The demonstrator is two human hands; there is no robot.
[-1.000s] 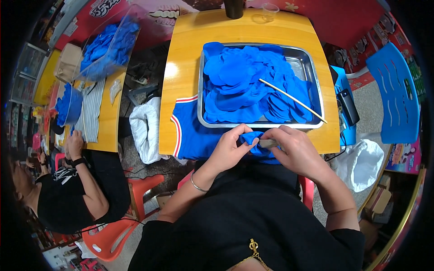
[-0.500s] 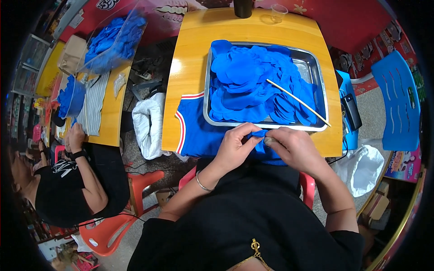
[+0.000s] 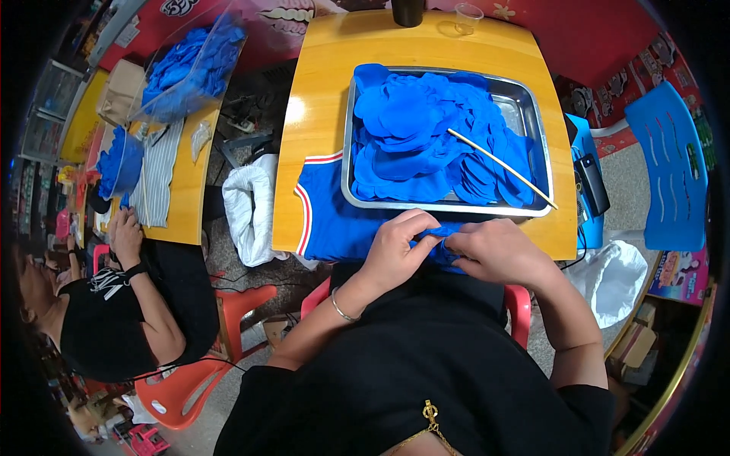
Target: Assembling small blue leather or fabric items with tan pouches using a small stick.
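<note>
Between both hands, at the table's front edge, is a small bunched piece of blue fabric [image 3: 439, 231]. My left hand [image 3: 401, 247] pinches its left side with thumb and forefinger. The fingers of my right hand [image 3: 494, 251] are curled closed on its right side. Beneath the hands lies a blue garment [image 3: 334, 216] with red-and-white striped edging, partly under the tray. Just beyond, a metal tray [image 3: 525, 99] holds a heap of blue fabric pieces [image 3: 411, 114] with scalloped edges. A thin wooden stick [image 3: 502, 166] rests slantwise across the heap and the tray's near right rim.
On the left, a co-worker [image 3: 122, 319] sits at another table [image 3: 190, 175] with a clear bin [image 3: 190, 83] of blue fabric. A dark cup [image 3: 408, 13] and a clear plastic cup [image 3: 468, 19] stand at the far edge. A blue chair [image 3: 669, 167] is on the right.
My right hand has turned and its fingers have curled further over the fabric piece. My left hand keeps its pinch, nearly in place. The tray and stick lie as before.
</note>
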